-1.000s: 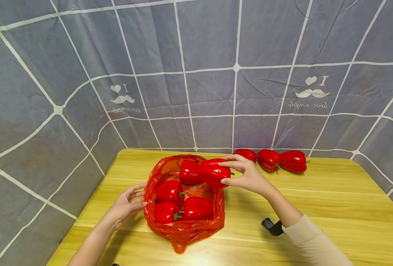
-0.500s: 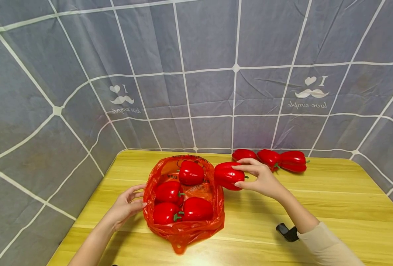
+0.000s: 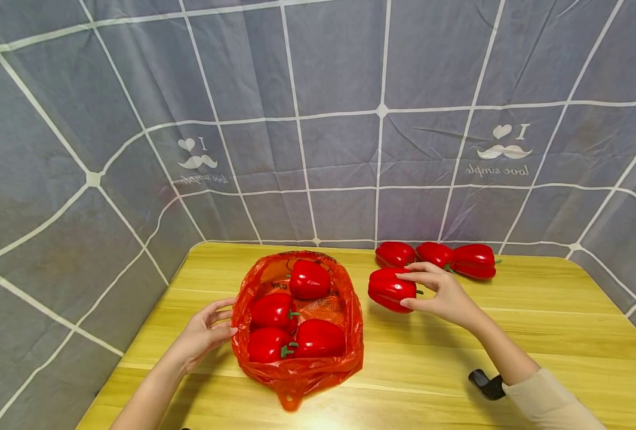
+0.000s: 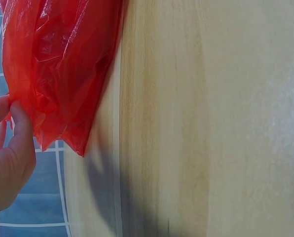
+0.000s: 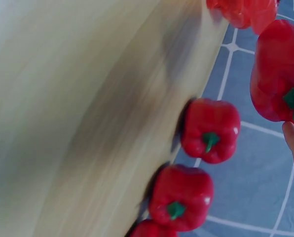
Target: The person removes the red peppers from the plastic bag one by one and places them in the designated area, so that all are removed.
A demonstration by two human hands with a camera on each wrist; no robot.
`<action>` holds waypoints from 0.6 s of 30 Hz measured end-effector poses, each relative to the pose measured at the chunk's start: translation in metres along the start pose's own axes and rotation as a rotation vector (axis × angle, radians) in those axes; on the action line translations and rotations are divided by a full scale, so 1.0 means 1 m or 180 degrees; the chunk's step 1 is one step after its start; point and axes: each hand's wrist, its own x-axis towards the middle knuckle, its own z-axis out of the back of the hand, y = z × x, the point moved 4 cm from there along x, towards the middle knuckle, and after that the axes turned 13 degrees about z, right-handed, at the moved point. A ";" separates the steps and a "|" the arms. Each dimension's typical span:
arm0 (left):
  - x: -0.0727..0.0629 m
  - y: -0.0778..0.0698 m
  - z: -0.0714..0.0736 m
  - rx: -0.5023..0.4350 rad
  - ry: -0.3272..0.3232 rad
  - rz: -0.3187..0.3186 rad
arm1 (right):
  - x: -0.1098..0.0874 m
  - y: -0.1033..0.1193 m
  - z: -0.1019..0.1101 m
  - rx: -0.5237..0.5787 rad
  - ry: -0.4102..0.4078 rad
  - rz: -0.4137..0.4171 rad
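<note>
My right hand (image 3: 440, 297) grips a red bell pepper (image 3: 389, 289) with a green stem. It holds this pepper to the right of the red plastic bag (image 3: 288, 375), apart from the bag's rim. In the right wrist view, the held bell pepper (image 5: 276, 74) is partly cut off by the frame edge. My left hand (image 3: 206, 332) pinches the bag's left side between thumb and fingers, as the left wrist view also shows on the bag (image 4: 63, 69). Inside the wide bag mouth lie several red bell peppers (image 3: 320, 338), one (image 3: 309, 279) of them at the back.
Three more red bell peppers (image 3: 475, 261) lie in a row along the back edge of the wooden table (image 3: 554, 334). A grey curtain (image 3: 339, 155) with white lines hangs behind. Beside my right wrist is a black object (image 3: 487, 384).
My right hand has carried the bell pepper rightward, from above the bag's right rim to a spot beside it. The left hand and the bag have stayed in place.
</note>
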 end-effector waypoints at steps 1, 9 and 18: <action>0.000 0.000 0.000 0.0000 0.0002 -0.0002 | -0.002 -0.002 0.001 0.0010 -0.0008 -0.0008; -0.001 -0.001 0.000 0.0012 -0.0007 0.0003 | -0.011 -0.012 0.005 -0.0056 -0.0049 -0.0024; -0.001 0.000 -0.001 0.0013 0.0005 0.0011 | -0.017 -0.024 0.003 0.0030 0.0011 -0.0214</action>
